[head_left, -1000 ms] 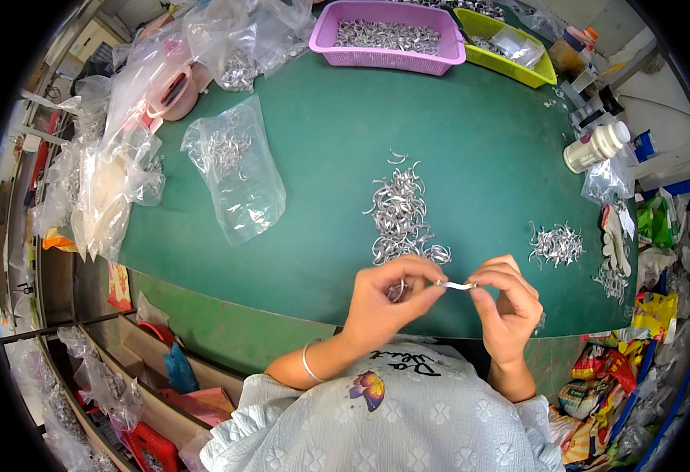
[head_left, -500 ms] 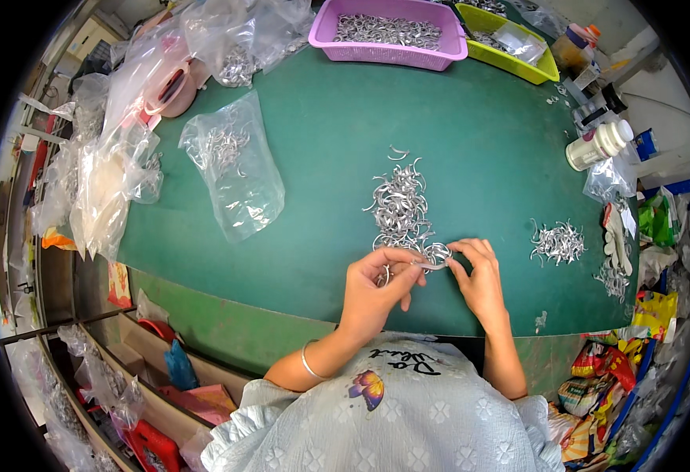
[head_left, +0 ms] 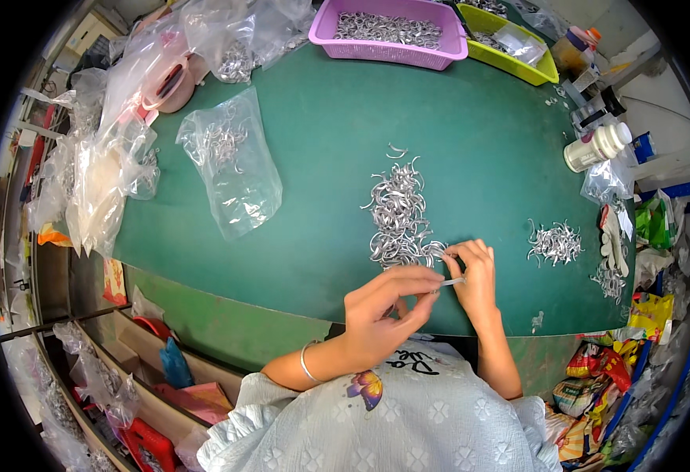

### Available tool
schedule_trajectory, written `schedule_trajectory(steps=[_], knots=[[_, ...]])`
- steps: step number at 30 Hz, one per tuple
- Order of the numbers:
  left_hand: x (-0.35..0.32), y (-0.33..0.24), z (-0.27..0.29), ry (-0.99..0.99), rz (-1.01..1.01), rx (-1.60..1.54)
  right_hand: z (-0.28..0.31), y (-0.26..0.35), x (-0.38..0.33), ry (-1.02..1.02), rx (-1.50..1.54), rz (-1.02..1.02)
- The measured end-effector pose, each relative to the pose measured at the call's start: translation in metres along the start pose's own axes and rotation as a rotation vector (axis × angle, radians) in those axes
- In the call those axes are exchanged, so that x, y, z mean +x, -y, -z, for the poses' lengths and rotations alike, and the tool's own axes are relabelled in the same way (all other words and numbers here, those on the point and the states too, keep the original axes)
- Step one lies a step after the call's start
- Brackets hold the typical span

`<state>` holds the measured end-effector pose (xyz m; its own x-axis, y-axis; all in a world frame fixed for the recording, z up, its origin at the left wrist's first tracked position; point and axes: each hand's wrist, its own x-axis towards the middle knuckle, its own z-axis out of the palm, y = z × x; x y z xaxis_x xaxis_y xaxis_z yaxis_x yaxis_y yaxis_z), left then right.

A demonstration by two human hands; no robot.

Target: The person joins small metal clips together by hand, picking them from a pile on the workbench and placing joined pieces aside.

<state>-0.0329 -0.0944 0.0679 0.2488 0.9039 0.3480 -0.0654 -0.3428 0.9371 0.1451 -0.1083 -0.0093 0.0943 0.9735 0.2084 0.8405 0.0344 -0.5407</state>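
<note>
My left hand is closed in a pinch on a small curved silver metal piece, held above the near side of the table. The piece points across toward my right hand, whose thumb and fingers are bent close together. Those right fingertips are at the near right edge of a long heap of similar metal pieces; whatever lies between them is too small to make out. One or two loose curved pieces lie just beyond the heap.
On the green table lies a clear plastic bag with some metal pieces. A smaller heap sits at right, near a glove and white bottle. A purple basket and yellow-green basket stand at the back.
My left hand has moved slightly nearer and to the right, still pinching a metal piece. The right hand has barely shifted; the piece now reaches in front of its thumb.
</note>
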Motion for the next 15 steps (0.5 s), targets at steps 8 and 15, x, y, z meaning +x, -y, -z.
schedule_trajectory(steps=[8,15], knots=[[-0.001,0.006,0.002,-0.014,0.166,-0.16,0.018,0.004,0.002,-0.048,0.539,-0.221],[-0.002,0.004,-0.002,-0.042,0.152,-0.149,0.04,0.027,-0.003,-0.044,0.97,-0.269]])
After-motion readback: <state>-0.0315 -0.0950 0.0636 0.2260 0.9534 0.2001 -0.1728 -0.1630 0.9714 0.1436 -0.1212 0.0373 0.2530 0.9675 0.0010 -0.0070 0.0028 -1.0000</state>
